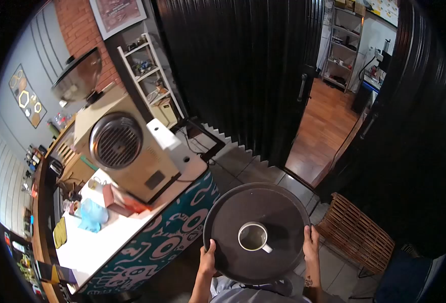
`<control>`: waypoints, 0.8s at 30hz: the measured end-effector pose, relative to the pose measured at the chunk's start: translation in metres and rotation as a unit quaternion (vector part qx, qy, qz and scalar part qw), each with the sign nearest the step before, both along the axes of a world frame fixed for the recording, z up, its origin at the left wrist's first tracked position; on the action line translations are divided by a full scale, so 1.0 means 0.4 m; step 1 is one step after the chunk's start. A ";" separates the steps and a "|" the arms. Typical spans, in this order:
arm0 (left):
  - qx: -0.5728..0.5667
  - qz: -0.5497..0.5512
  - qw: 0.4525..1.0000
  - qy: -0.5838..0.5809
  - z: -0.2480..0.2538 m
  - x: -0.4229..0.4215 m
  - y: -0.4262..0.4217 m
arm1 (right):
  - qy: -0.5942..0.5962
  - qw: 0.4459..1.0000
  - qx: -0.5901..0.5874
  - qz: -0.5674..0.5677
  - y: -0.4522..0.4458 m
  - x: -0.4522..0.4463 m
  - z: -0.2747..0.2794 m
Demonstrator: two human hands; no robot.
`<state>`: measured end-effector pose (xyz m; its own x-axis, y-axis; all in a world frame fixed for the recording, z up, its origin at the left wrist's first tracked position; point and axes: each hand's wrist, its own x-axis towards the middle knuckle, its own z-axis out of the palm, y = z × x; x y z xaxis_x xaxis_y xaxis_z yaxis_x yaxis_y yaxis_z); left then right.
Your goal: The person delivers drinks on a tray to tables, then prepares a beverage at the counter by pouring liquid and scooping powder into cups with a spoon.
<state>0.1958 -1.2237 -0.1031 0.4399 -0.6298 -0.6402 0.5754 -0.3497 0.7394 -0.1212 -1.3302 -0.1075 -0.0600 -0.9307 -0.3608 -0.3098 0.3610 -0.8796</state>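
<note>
A round dark serving tray [233, 207] is held out in front of my body, one hand at each side. My left hand [207, 258] grips its lower left rim, the thumb lying on top and the fingers hidden underneath. On the right rim, my right hand [311, 243] holds in the same way, thumb up. A white cup [253, 236] stands upright near the middle of the tray, its handle pointing to the lower right. Its inside looks greyish; I cannot tell what it contains.
At left, a counter [76, 247] with a patterned teal front carries a large beige grinder [127, 151] and a light blue cloth or bag [92, 216]. A wicker chair [356, 232] stands at right. Ahead, black folding doors [233, 65] part onto a wooden floor [319, 121].
</note>
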 end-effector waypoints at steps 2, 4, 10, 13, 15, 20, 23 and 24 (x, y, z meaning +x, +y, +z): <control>0.016 -0.003 0.999 -0.036 0.025 0.018 -0.115 | -0.021 1.000 -0.002 -0.023 -0.095 0.027 0.018; 0.040 -0.011 0.995 -0.088 0.022 0.039 -0.227 | -0.036 0.999 -0.005 -0.030 -0.210 0.054 0.003; 0.043 0.039 0.991 -0.119 -0.029 0.096 -0.547 | 0.037 0.997 -0.001 -0.065 -0.593 0.112 -0.088; 0.101 0.039 0.983 -0.145 -0.043 0.122 -0.718 | -0.025 0.996 -0.006 0.089 -0.825 0.132 -0.086; 0.109 0.079 0.985 -0.106 0.001 0.114 -0.840 | 0.007 0.999 -0.001 -0.033 -0.948 0.186 -0.088; 0.005 0.189 0.975 -0.118 -0.026 0.129 -1.069 | -0.023 0.998 -0.060 0.022 -1.274 0.282 -0.021; 0.053 0.231 0.967 -0.094 0.019 0.156 -1.189 | 0.000 0.993 -0.070 0.095 -1.466 0.367 -0.013; 0.091 0.235 0.961 -0.117 -0.004 0.177 -1.214 | -0.002 0.992 -0.082 0.100 -1.506 0.409 -0.006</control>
<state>0.2664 -1.7093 -0.1045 0.7940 -0.2140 -0.5691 0.5260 -0.2275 0.8195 0.0424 -1.9327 -0.1098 0.1331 -0.9698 -0.2042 -0.3579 0.1451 -0.9224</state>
